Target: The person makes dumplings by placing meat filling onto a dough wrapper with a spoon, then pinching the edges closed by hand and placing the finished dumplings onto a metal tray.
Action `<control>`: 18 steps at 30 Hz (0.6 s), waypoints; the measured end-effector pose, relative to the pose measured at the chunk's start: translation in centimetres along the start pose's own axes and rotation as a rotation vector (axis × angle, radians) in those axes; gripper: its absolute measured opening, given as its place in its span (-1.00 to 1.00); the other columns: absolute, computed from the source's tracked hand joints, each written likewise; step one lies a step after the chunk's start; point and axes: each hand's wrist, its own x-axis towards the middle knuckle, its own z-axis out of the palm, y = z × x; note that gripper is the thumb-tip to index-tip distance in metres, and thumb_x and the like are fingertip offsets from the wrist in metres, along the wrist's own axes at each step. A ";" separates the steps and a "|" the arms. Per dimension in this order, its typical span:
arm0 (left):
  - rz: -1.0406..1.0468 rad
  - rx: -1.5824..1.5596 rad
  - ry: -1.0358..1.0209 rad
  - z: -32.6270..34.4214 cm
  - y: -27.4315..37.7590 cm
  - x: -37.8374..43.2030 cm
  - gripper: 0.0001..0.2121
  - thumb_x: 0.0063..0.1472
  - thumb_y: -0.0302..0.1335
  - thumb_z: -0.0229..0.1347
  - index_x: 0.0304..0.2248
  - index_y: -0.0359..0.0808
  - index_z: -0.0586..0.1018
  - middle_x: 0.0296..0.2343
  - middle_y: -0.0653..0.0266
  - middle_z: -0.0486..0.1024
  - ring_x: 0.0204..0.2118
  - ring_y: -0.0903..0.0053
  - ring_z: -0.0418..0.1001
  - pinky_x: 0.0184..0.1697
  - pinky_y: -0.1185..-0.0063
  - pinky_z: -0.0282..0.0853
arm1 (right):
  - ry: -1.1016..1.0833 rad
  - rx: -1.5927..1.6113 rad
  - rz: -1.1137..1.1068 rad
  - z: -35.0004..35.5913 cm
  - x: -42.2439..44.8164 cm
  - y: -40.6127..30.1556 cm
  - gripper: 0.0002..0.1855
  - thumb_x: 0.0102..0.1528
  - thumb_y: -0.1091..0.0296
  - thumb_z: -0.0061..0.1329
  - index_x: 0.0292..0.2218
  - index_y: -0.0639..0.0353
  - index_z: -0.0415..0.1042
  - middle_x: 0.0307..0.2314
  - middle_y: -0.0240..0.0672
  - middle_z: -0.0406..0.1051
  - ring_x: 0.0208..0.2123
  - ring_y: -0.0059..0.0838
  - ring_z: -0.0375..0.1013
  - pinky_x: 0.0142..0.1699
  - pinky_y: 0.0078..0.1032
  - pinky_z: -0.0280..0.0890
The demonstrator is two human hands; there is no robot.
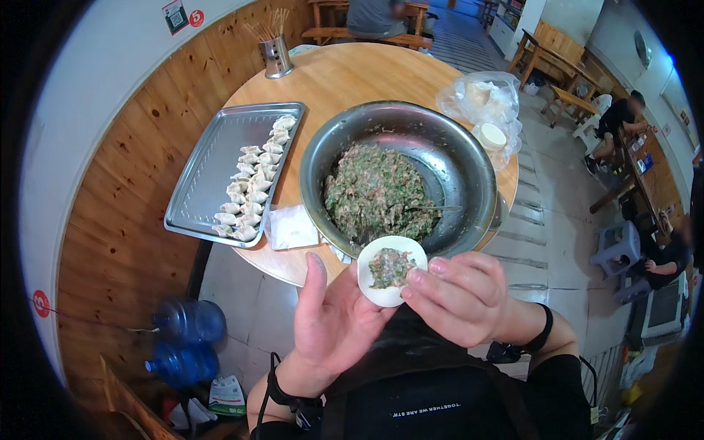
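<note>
A round dumpling wrapper (366, 283) with a mound of green-flecked minced filling (391, 267) at its middle lies across the fingers of my left hand (338, 322), palm up and thumb raised. The fingertips of my right hand (462, 294) hold the wrapper's right edge. Just beyond is a large steel basin (467, 165) with a heap of the same filling (379, 187) and a metal utensil (445, 208) stuck into it. On the left, a metal tray (203, 170) carries several folded dumplings (257, 196) in rows along its right side.
A stack of wrappers (491, 136) and a clear plastic bag (478, 93) sit at the right of the round wooden table (352, 69). A chopstick holder (276, 58) stands at the back left. Blue water bottles (190, 322) lie on the floor. Other people sit farther off.
</note>
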 end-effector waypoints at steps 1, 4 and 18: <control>-0.004 0.007 -0.029 -0.2 0.0 0.0 -0.12 0.30 0.25 -0.37 0.23 -0.48 0.09 0.21 -0.06 0.15 0.27 0.18 0.12 0.34 0.30 -0.02 | 0.029 0.001 -0.022 0.3 -0.2 0.0 -0.82 -0.02 0.45 0.11 -0.30 0.14 0.58 -0.08 -0.38 0.48 -0.01 -0.48 0.39 -0.12 -0.54 0.31; -0.010 0.040 -0.077 -0.6 -0.1 -0.2 -0.20 0.32 0.17 -0.32 0.24 -0.42 0.11 0.20 0.01 0.19 0.27 0.26 0.13 0.33 0.34 -0.01 | 0.083 0.019 -0.033 0.8 -0.3 0.0 -0.80 -0.03 0.44 0.13 -0.29 0.15 0.57 -0.10 -0.38 0.48 -0.01 -0.46 0.39 -0.15 -0.54 0.31; 0.075 0.394 -0.004 0.0 -0.6 -1.1 -0.19 -0.03 -0.82 0.08 0.25 -0.38 0.08 0.11 0.15 0.28 0.17 0.40 0.28 0.17 0.50 0.24 | 0.029 -0.071 0.008 0.3 0.1 0.5 -0.90 0.02 0.33 0.14 -0.39 0.06 0.50 -0.10 -0.38 0.46 -0.01 -0.38 0.40 -0.17 -0.52 0.30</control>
